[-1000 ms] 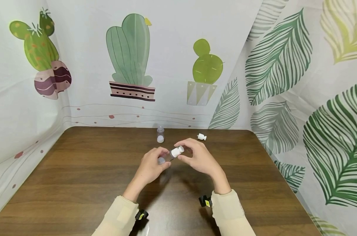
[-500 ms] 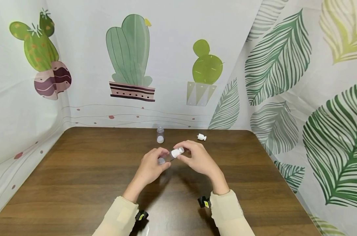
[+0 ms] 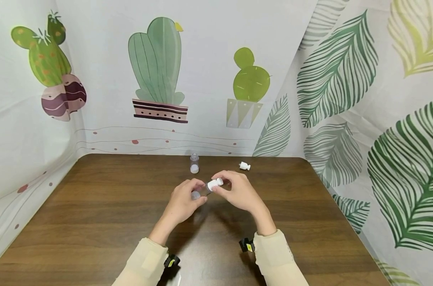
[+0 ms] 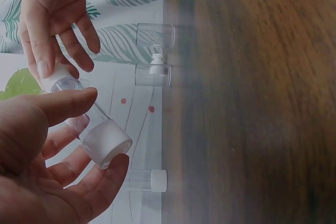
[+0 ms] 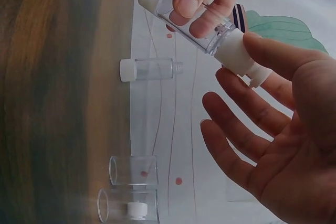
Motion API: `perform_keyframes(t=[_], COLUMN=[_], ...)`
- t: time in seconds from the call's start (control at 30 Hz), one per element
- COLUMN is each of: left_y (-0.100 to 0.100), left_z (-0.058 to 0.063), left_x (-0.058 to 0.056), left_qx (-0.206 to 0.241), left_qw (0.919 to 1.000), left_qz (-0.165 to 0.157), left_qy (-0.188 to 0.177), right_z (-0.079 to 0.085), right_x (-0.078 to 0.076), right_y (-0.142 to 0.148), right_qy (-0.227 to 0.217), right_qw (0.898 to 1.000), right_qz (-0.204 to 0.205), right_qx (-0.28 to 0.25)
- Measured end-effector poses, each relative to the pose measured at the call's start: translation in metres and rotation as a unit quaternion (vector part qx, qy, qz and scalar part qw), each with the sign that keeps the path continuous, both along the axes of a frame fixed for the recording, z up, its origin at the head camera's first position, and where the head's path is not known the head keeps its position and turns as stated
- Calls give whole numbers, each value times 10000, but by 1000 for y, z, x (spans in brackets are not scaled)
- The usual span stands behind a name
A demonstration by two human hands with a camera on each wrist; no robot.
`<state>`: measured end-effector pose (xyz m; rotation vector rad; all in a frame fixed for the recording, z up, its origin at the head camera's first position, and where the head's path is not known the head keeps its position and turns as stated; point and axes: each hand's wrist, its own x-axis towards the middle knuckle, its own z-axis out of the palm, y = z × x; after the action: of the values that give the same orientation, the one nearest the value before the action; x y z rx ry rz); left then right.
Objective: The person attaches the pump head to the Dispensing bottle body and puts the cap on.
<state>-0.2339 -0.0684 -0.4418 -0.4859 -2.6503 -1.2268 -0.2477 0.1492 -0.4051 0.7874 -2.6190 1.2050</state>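
Observation:
My left hand (image 3: 185, 201) grips a clear pump bottle with a white base (image 4: 107, 142), held tilted above the table. Thumb and fingers wrap its transparent body (image 5: 195, 36). At the bottle's neck sits a white pump top (image 5: 233, 52), pinched between thumb and index finger of my right hand (image 3: 240, 191). The other right fingers are spread loosely, as the right wrist view shows. Beyond the hands, a second clear bottle (image 3: 194, 163) with a white base stands upright with an uncovered neck. A second white pump top (image 3: 244, 166) is at the back right.
Two clear cylindrical covers (image 5: 134, 170) stand side by side in the wrist views, with the second pump top overlapping one of them. The brown wooden table (image 3: 113, 222) ends at a patterned cloth backdrop (image 3: 209, 95).
My right hand has dipped slightly, and its thumb has shifted further across the pump top. The left hand and the bottle stay nearly in place.

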Motion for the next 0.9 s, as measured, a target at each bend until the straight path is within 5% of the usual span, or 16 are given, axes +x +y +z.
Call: perform_keyframes(t=[0.5,0.9], left_y=[-1,-1], left_z=[1,1], left_x=[1,1], left_qx=[69,63], left_qw=[9999,9999], left_qz=[8,10], left_qy=[-77,-106], right_z=[1,5], right_x=[1,1], right_y=[1,8], right_qy=[-105,144], right_qw=[9996,9998], right_qz=[-181,126], right_qx=[-172,-96])
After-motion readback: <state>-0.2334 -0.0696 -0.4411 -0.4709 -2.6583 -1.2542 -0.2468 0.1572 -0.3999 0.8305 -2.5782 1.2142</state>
